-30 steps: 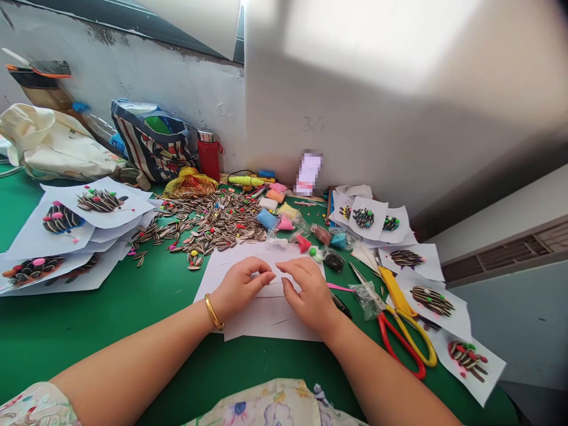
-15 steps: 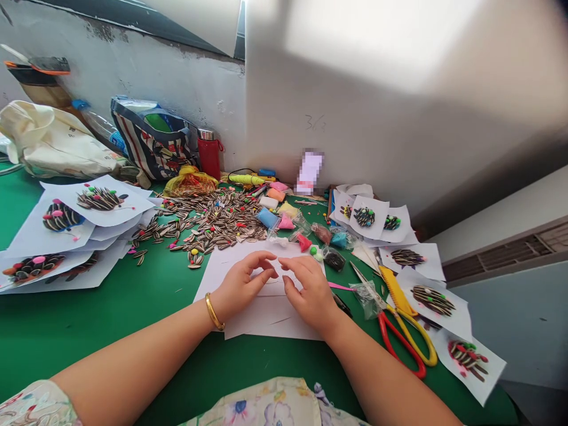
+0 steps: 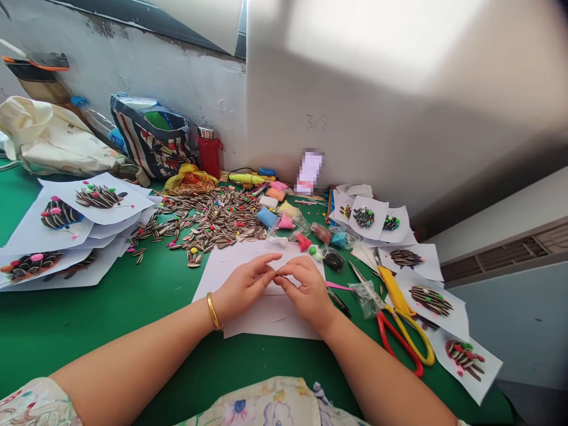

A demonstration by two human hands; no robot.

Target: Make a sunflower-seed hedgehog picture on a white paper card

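Left hand (image 3: 246, 288) and right hand (image 3: 310, 294) sit close together over paper (image 3: 275, 320), mid-frame.
Both have thumb and fingers drawn close; whether either grasps anything, I cannot tell. Seeds (image 3: 228, 218) lie farther back, left of centre; a bottle (image 3: 209, 157) stands behind, upper left.

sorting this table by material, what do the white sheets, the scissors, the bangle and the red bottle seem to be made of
White sheets: paper, going by the thin, flat, matte look.
Scissors: shiny grey blades suggest metal; smooth red and yellow handles, probably plastic.
Bangle: apparently polished metal, from its golden shine.
Red bottle: silvery cap looks like metal; the body could be painted metal or plastic.
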